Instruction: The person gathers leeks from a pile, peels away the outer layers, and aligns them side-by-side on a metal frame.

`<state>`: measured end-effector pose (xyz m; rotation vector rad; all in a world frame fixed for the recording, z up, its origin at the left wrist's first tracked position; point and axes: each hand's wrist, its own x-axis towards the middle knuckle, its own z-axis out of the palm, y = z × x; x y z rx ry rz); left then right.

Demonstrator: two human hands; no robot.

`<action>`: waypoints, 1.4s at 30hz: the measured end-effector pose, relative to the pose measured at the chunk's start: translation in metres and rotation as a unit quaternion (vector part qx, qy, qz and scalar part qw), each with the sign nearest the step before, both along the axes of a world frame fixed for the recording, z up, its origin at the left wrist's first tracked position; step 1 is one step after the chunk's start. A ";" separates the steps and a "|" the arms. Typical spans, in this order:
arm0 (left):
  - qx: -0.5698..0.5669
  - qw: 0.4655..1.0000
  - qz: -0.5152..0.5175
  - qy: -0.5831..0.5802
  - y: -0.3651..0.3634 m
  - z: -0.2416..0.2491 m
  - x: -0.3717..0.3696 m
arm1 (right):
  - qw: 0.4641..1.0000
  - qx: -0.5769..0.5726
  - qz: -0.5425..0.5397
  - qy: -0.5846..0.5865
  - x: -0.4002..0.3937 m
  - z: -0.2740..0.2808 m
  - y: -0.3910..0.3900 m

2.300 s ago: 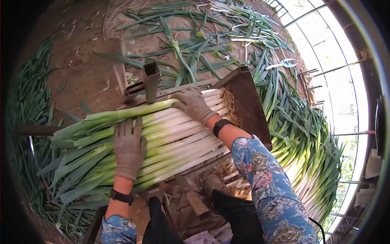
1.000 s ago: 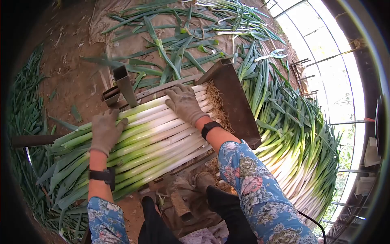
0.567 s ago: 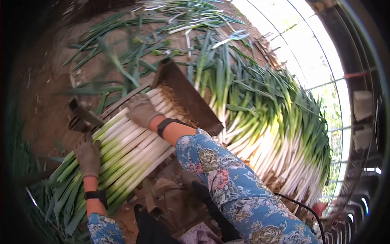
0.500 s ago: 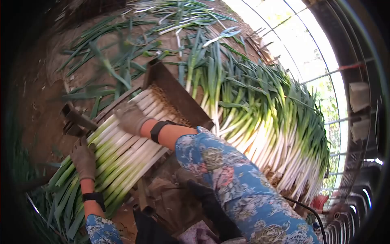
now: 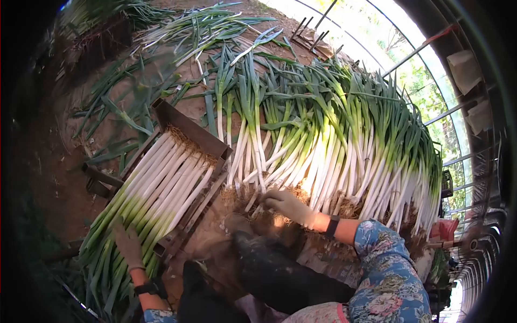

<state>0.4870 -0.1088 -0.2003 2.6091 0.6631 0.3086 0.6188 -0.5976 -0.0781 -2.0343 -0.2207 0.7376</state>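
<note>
A row of long green onions (image 5: 161, 183) lies side by side in a metal rack, white root ends against its upright end plate (image 5: 194, 129). My left hand (image 5: 128, 245), in a brownish work glove, rests on their green leaves with its fingers stretched out. On the right, my gloved right hand (image 5: 291, 207) is low over the root ends of a large heap of green onions (image 5: 334, 145) on the ground. Its fingers point left beside the nearest roots, and I see no stalk lifted in them. The fingertips are partly blurred among the roots.
Loose green onions (image 5: 199, 32) lie scattered on the earth floor behind the rack. My dark-clad legs (image 5: 285, 269) are between the rack and the heap. Metal hoops and clear sheeting of a tunnel greenhouse (image 5: 414, 59) run along the right.
My right hand has moved from above the stalks in the rack to the roots of the heap. My left hand is a little lower along the leaves. The view has shifted right.
</note>
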 end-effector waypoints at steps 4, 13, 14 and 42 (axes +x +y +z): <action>-0.366 0.928 -0.025 -0.070 -0.054 0.078 -0.008 | 0.980 0.091 -0.143 0.107 -0.007 -0.054 -0.047; -0.513 0.857 -0.031 0.032 -0.121 0.173 0.042 | 0.945 0.230 -0.142 0.186 0.126 -0.152 0.027; -0.494 0.868 -0.020 0.048 -0.124 0.177 0.046 | 0.953 0.181 -0.176 0.169 0.141 -0.155 0.044; -0.308 0.949 -0.052 0.031 -0.131 0.177 0.052 | 0.871 0.374 -0.276 0.163 0.202 -0.093 0.012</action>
